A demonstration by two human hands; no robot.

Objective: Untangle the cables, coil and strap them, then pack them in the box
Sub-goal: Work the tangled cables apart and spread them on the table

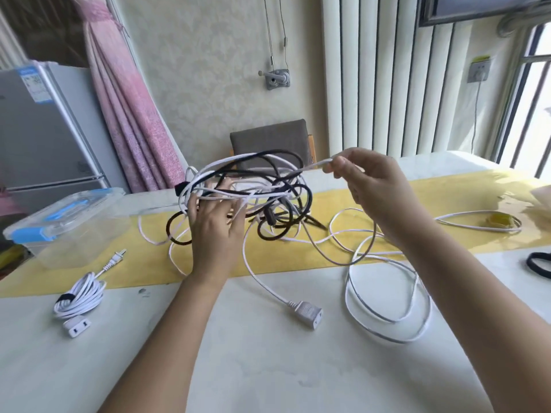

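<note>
Cut off at right edge: black loop [538, 264]. Left hand [214, 231] fingertips buried in tangle [268, 198]; grip unclear.

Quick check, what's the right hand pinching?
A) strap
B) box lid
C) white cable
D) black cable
C: the right hand pinches a white cable that runs out of the tangle, while the left hand has its fingers in the tangle.
</note>
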